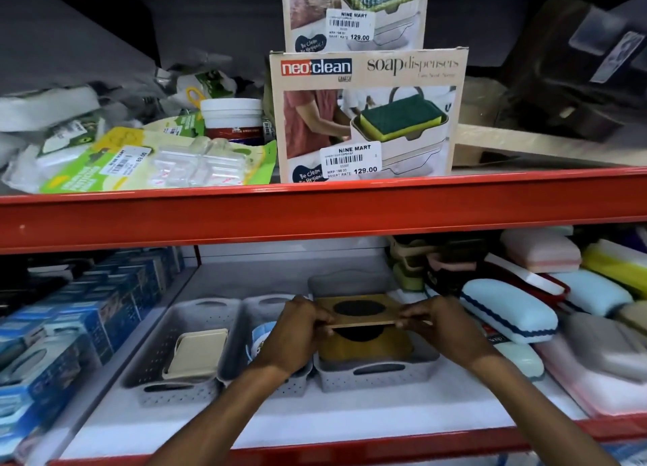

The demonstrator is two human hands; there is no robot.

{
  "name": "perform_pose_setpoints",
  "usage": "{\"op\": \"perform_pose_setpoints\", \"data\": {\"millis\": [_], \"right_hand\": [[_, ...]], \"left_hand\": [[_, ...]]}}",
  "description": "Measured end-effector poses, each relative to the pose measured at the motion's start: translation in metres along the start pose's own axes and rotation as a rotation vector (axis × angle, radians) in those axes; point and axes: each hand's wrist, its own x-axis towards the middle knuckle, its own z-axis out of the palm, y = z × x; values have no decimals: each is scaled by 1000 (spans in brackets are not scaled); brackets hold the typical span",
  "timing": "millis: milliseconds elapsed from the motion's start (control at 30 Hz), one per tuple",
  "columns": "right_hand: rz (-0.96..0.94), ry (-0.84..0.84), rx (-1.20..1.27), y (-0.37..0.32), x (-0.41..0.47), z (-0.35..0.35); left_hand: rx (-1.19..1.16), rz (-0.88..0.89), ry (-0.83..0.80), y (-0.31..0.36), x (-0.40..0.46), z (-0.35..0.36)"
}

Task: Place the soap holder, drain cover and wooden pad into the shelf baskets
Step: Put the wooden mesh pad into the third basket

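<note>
A flat wooden pad [362,308] with a dark oval patch hangs level above the right grey basket [378,374]. My left hand [301,329] grips its left edge and my right hand [432,320] grips its right edge. Below it in that basket lies another wooden pad [367,346] with a dark patch. The left grey basket [175,388] holds a cream soap holder [196,353]. In the middle grey basket [261,308], a round blue and white item [261,336] shows beside my left wrist; I cannot tell what it is.
A red shelf beam [315,213] runs across just above the baskets. Blue boxes [70,325] are stacked at the left. Sponges and a pale blue case [507,311] crowd the right. Soap dispenser cartons [367,115] and packets stand on the upper shelf.
</note>
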Motion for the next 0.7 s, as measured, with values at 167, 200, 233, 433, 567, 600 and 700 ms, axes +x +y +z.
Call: {"op": "perform_pose_setpoints", "data": {"millis": [167, 200, 233, 433, 567, 600, 700], "right_hand": [[-75, -140, -256, 2, 10, 7], [-70, -157, -274, 2, 11, 8], [-65, -168, -289, 1, 11, 8], [-50, -231, -304, -6, 10, 11], [-16, -302, -300, -15, 13, 18], [-6, -303, -291, -16, 13, 20], [31, -292, -272, -18, 14, 23]], "left_hand": [[143, -84, -106, 10, 5, 4], [166, -55, -84, 11, 4, 4], [186, -5, -60, 10, 2, 4], [107, -88, -96, 14, 9, 12], [139, -115, -206, 25, 10, 14], [148, -95, -224, 24, 11, 16], [156, -111, -270, 19, 13, 21]]}}
